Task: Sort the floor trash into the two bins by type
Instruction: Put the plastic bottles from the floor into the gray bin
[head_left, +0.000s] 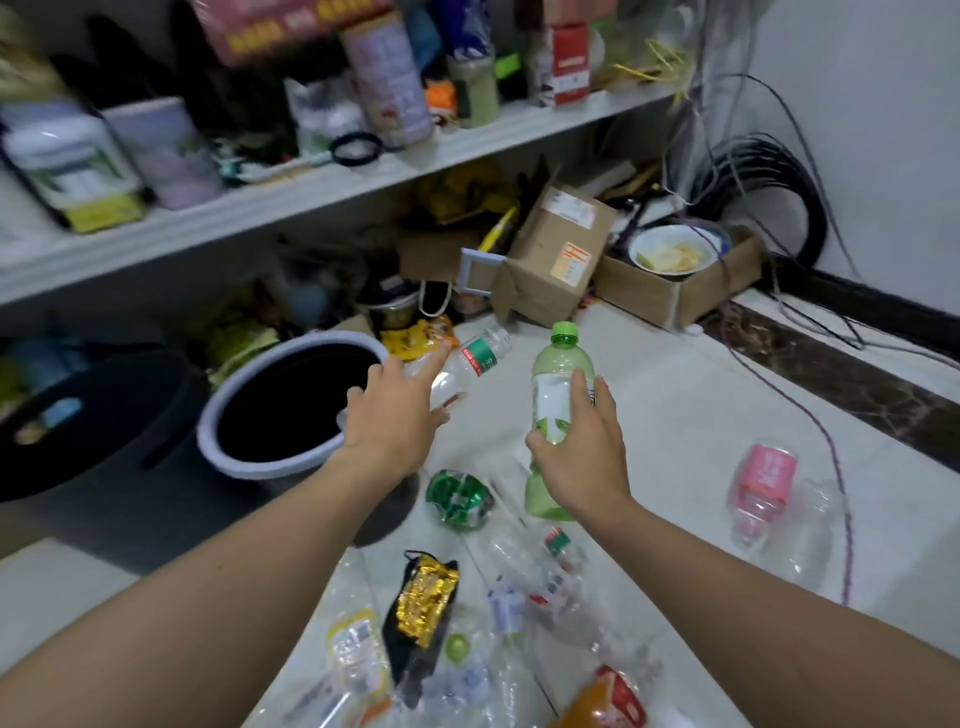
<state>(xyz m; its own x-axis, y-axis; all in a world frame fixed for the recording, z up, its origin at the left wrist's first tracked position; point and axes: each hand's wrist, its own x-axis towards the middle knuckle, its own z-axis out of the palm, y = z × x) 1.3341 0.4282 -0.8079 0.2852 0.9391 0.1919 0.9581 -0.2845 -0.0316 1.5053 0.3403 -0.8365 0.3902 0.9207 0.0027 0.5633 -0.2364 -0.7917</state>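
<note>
My right hand (582, 457) grips a pale green plastic bottle (556, 374) with a green cap, held upright above the floor. My left hand (389, 421) is stretched forward with its fingers spread, next to a clear bottle (475, 358) with a red and green label; I cannot tell whether they touch. Just left of that hand stands a white-rimmed bin (218, 415) lined in black. A second, black bin (104, 410) sits further left. Near me on the floor lie a crushed green bottle (460, 499), a black and gold wrapper (423, 603) and several clear bottles (550, 577).
A pink-labelled clear bottle (763, 483) lies to the right by a purple cable (831, 457). An orange bottle (602, 701) is at the bottom edge. Cardboard boxes (556, 254) and a yellow snack bag (415, 338) sit at the back under a cluttered shelf (311, 192).
</note>
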